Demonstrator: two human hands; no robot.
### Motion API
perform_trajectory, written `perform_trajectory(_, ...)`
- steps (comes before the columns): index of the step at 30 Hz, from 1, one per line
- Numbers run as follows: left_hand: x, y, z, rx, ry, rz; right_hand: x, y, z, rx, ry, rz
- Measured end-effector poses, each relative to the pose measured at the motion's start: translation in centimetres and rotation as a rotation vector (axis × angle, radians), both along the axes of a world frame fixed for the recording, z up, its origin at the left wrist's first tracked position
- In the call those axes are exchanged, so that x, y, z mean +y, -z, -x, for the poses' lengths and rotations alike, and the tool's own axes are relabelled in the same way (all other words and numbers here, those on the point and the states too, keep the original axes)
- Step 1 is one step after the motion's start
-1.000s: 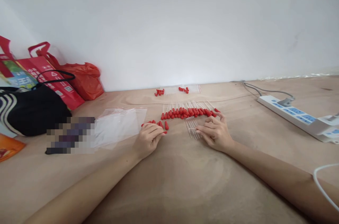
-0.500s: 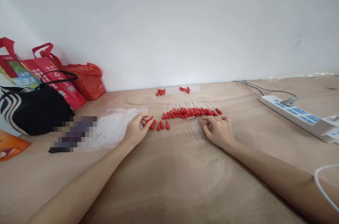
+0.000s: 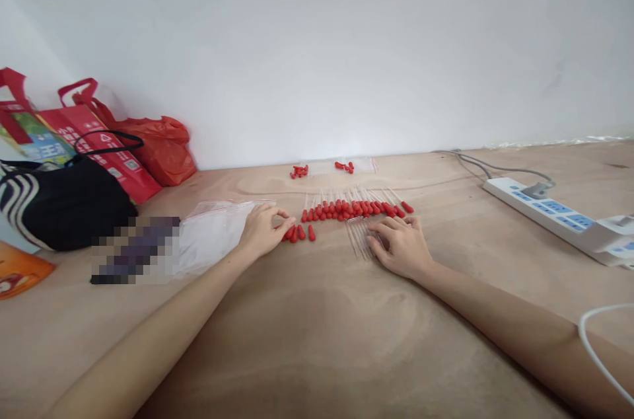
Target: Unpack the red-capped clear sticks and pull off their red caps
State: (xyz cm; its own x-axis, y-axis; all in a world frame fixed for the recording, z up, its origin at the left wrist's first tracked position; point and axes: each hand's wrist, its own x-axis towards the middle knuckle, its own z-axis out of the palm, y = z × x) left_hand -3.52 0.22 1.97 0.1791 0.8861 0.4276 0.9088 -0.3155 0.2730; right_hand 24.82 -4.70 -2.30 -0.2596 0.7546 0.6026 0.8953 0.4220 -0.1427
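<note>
My left hand (image 3: 265,230) is at the left end of a short row of loose red rubber bulbs (image 3: 301,232), over the edge of a clear zip bag (image 3: 211,234). Its thumb and forefinger curl together by the bulbs; whatever is between them is hidden. My right hand (image 3: 402,246) rests with thumb and forefinger apart at a small bundle of thin glass tubes (image 3: 357,239), touching its right side. Just beyond both hands lies a row of droppers (image 3: 341,209), red bulbs toward me and clear tubes pointing away.
Near the wall, more red pieces (image 3: 299,172) lie by a flat clear bag (image 3: 364,165). A white power strip (image 3: 545,211) with a grey cable is at right. A black bag (image 3: 74,204), a red carrier bag (image 3: 166,151) and a blurred-out item (image 3: 136,250) are at left. A white cord (image 3: 589,340) crosses my right forearm.
My left hand has shifted slightly right and away from me, now covering the leftmost bulbs. My right thumb and forefinger have spread apart at the glass tubes.
</note>
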Motion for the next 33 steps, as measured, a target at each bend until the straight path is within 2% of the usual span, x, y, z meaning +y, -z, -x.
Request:
perform_trajectory(4, 2.2, -1.0, -1.9, 0.079, -0.192, 0.285, 0.0, 0.0, -0.1, 0.007, -0.009, -0.023)
perform_trajectory(8, 3.7, -1.1, -3.4, 0.101, -0.229, 0.412, 0.3, 0.0, -0.3, 0.067, 0.011, -0.022)
perform_trajectory(14, 3.9, -1.6, -3.7, 0.122, -0.233, 0.392, 0.7, 0.1, -0.6, 0.147, 0.053, -0.043)
perform_trajectory(18, 2.5, -2.5, -2.9, 0.131, -0.260, 0.228, 0.8, 0.1, -0.6, 0.170, 0.043, -0.092)
perform_trajectory(20, 1.1, -2.3, -2.6, 0.134, -0.183, 0.048, 0.7, 0.1, -0.5, 0.178, 0.042, -0.128)
perform_trajectory(22, -0.7, -1.6, -2.4, 0.159, 0.000, -0.201, 0.6, 0.0, -0.4, 0.184, 0.026, -0.171)
perform_trajectory(24, -2.5, -0.5, -2.5, 0.217, 0.189, -0.372, 0.4, -0.2, -0.3, 0.170, -0.019, -0.213)
perform_trajectory(28, -4.4, 1.3, -3.5, 0.300, 0.425, -0.451, -0.2, -0.7, 0.2, 0.062, -0.155, -0.231)
perform_trajectory(33, -4.5, 1.7, -4.8, 0.338, 0.527, -0.505, -0.5, -0.7, 1.3, -0.023, -0.278, -0.221)
